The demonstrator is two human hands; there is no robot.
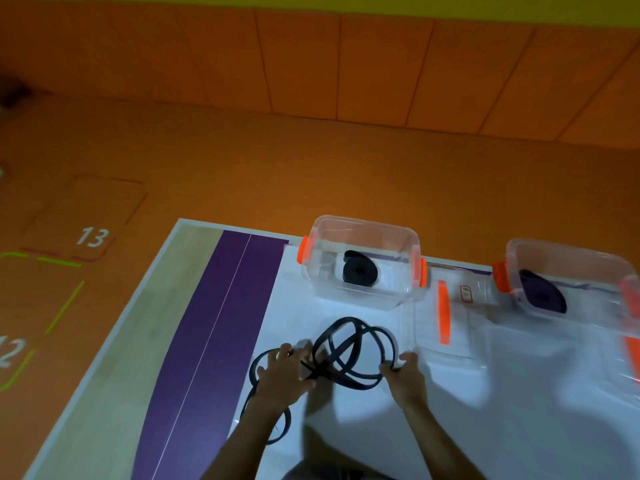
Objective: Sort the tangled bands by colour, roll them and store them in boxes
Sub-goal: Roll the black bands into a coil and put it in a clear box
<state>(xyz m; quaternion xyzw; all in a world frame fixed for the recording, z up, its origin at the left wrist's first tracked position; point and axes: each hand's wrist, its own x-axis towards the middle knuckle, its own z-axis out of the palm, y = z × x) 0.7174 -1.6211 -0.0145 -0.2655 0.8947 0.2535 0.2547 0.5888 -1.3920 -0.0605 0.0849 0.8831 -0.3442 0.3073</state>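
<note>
The tangled bands (dark loops crossing in one knot) lie on the white sheet toward the table's near side, probably so they can be teased apart flat. The right hand curls its fingers round the outermost loop, while the left hand lies over the crossing with fingers stretched forward; blur hides whether it pinches a strand. Along the far edge the left box and right box stand open, each already holding a rolled band, with a lid between them, ready for the next roll.
</note>
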